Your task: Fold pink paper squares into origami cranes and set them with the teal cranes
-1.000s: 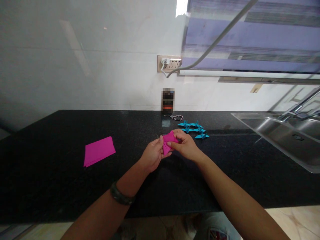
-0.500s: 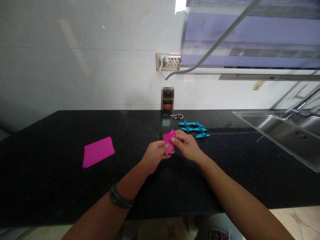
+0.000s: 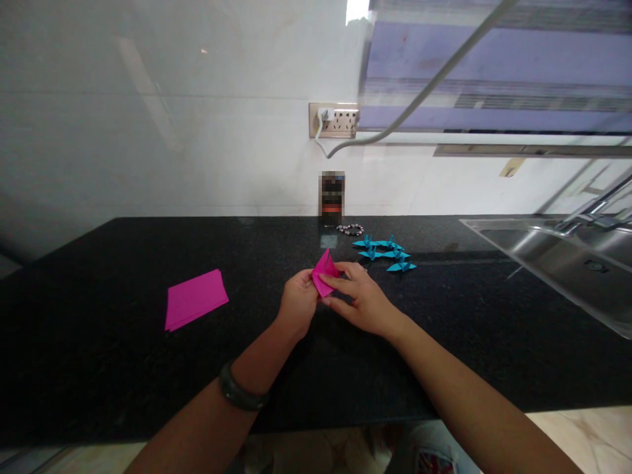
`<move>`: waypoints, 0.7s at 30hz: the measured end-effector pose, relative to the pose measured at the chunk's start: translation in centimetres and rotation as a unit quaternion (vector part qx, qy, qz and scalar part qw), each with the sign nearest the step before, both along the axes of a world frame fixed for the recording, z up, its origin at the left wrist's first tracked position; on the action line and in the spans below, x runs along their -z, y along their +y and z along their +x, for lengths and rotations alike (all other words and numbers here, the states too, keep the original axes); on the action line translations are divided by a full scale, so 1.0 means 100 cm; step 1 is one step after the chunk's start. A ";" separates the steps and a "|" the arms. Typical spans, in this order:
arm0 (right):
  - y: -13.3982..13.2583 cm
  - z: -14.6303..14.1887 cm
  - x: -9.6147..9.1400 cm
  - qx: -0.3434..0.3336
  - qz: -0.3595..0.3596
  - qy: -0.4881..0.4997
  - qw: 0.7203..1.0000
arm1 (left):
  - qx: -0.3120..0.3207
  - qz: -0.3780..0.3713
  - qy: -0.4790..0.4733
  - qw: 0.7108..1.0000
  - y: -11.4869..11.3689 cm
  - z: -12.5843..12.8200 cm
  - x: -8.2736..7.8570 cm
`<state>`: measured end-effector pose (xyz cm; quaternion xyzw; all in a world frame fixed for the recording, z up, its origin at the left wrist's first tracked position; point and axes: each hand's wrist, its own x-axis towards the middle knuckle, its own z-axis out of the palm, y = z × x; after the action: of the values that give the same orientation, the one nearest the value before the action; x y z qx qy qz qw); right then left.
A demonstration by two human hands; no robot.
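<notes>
My left hand (image 3: 297,301) and my right hand (image 3: 360,299) meet over the black countertop (image 3: 123,368), both pinching a small folded piece of pink paper (image 3: 322,272). The paper stands up in a point between my fingertips. A dark band circles my left wrist. A stack of flat pink paper sheets (image 3: 195,299) lies on the counter to the left of my hands. Several small blue folded paper cranes (image 3: 388,254) sit just beyond my right hand.
A bead bracelet (image 3: 350,229) and a small dark upright object (image 3: 332,195) stand by the white wall. A steel sink (image 3: 563,260) with a tap is at the right. A wall socket (image 3: 334,120) with a white cable hangs above.
The pink paper has turned and now points upward, slightly further left. My right hand has shifted its fingers lower along the paper; my left hand has closed in more tightly.
</notes>
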<state>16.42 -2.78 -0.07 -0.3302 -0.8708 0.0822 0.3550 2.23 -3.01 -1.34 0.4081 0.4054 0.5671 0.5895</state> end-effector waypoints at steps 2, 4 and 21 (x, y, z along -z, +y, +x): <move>-0.002 0.000 -0.001 -0.004 0.000 0.002 1.000 | -0.002 0.006 -0.006 1.000 0.000 -0.001 0.000; -0.003 -0.001 -0.002 -0.003 -0.007 0.027 1.000 | -0.005 0.017 -0.008 1.000 0.000 -0.001 -0.001; -0.001 -0.010 0.005 0.087 -0.035 0.143 0.985 | 0.091 -0.003 -0.055 0.994 -0.006 0.002 -0.007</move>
<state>15.43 -2.89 -0.59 -0.4020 -0.7753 0.1280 0.4701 2.38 -3.60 -0.63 0.4102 0.3354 0.5315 0.6608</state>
